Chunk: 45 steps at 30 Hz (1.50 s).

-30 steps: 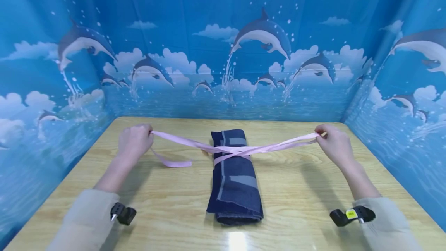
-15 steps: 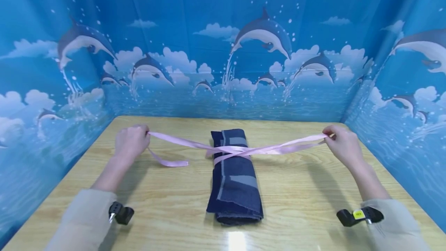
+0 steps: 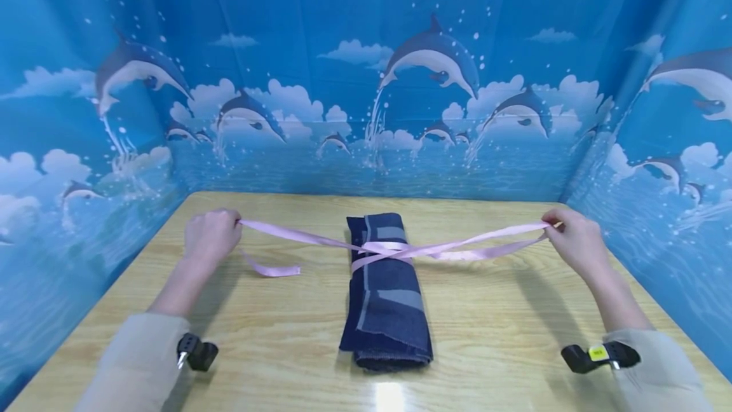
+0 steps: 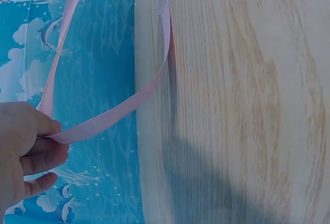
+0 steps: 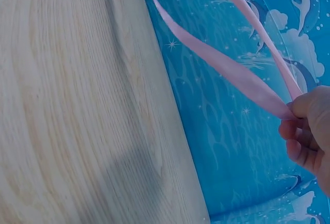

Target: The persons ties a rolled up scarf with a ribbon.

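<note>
A dark navy folded cloth roll (image 3: 391, 310) with grey stripes lies lengthwise at the middle of the table. Round its upper part runs a pink ribbon (image 3: 423, 250), crossing over itself on top. My left hand (image 3: 213, 234) pinches one side of the ribbon out to the left; a loose tail hangs from the fingers, its cut end near the tabletop. Out to the right, my right hand (image 3: 577, 240) pinches the ribbon between thumb and finger, with two strands running back to the roll. Both strands show in the right wrist view, meeting at the fingertips (image 5: 296, 110).
The light wood table (image 3: 274, 336) is enclosed at the back and sides by a blue curtain (image 3: 320, 164) printed with dolphins. A black wrist camera (image 3: 197, 352) sits on the left sleeve and another camera (image 3: 600, 356) on the right one.
Both hands have drawn apart, the right hand moving further right and the left slightly left. The ribbon's crossing on the roll has tightened, and the loose tail has shifted left. The roll stays put.
</note>
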Motion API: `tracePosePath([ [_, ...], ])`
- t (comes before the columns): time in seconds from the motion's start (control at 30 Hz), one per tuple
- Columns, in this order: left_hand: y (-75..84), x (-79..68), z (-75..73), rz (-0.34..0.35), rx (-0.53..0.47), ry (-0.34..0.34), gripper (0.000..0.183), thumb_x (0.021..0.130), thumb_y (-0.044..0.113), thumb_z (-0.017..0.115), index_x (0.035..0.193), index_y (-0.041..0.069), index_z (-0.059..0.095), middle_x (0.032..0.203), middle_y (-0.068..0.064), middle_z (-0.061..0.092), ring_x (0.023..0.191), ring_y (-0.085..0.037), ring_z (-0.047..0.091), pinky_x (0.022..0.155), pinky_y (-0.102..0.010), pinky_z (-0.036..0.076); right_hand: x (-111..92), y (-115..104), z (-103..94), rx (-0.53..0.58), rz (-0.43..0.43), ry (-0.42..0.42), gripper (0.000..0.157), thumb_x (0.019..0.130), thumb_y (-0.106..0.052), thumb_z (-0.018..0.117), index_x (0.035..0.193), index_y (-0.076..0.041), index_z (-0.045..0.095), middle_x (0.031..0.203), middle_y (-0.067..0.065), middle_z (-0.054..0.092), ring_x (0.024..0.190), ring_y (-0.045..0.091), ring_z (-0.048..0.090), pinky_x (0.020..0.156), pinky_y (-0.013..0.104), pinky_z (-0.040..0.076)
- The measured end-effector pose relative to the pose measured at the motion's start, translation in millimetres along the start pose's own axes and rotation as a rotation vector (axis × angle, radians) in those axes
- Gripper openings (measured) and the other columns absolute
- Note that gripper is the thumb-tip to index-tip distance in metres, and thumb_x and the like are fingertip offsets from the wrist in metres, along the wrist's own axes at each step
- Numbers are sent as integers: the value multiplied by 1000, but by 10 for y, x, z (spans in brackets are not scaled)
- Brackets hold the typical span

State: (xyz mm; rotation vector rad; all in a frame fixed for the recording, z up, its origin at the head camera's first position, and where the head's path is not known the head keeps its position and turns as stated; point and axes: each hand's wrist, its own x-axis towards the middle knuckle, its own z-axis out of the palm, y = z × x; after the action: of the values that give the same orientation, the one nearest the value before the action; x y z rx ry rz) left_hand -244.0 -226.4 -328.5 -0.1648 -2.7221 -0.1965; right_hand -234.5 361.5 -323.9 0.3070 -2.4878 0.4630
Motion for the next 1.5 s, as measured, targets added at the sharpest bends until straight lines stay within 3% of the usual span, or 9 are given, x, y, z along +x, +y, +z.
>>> tracePosePath([
  [0.43, -16, -12, 38, -4, 5, -30, 17, 82, 4, 53, 84, 0, 69, 68, -14, 62, 57, -34, 57, 49, -46, 41, -41, 115, -64, -20, 39, -38, 12, 80, 5, 58, 91, 6, 64, 84, 26, 64, 70, 40, 59, 62, 51, 43],
  [0.73, -58, -29, 30, -17, -5, -32, 20, 81, 3, 50, 82, 0, 70, 67, -16, 62, 56, -34, 56, 48, -46, 41, -90, 185, -139, -34, 71, -49, 13, 82, 4, 57, 93, 7, 64, 85, 27, 63, 71, 37, 56, 60, 44, 41],
  [0.97, -133, -44, -20, -27, 6, -51, 20, 82, 4, 51, 85, -1, 70, 70, -18, 64, 57, -34, 57, 48, -45, 42, -115, 265, -227, -48, 111, -83, 16, 86, 2, 55, 98, 9, 62, 91, 30, 61, 78, 42, 56, 64, 53, 43],
  [1.13, -166, -50, -38, -45, 6, -61, 20, 83, 5, 51, 85, 0, 70, 71, -17, 64, 56, -33, 55, 46, -44, 40, -124, 316, -283, -77, 120, -77, 16, 85, 2, 55, 96, 9, 62, 90, 31, 60, 78, 43, 56, 63, 53, 42],
  [1.4, -230, -57, -43, -53, 14, -80, 21, 82, 4, 50, 85, -1, 69, 72, -19, 63, 58, -36, 57, 47, -45, 41, -153, 404, -364, -119, 172, -138, 19, 87, -1, 52, 101, 8, 61, 97, 31, 59, 85, 46, 54, 62, 52, 41],
  [1.5, -279, -54, -40, -46, 24, -78, 19, 82, 3, 50, 78, -2, 68, 65, -17, 60, 55, -34, 54, 47, -45, 41, -168, 469, -368, -156, 175, -175, 21, 87, -2, 52, 102, 7, 62, 99, 31, 59, 84, 47, 54, 58, 51, 41],
])
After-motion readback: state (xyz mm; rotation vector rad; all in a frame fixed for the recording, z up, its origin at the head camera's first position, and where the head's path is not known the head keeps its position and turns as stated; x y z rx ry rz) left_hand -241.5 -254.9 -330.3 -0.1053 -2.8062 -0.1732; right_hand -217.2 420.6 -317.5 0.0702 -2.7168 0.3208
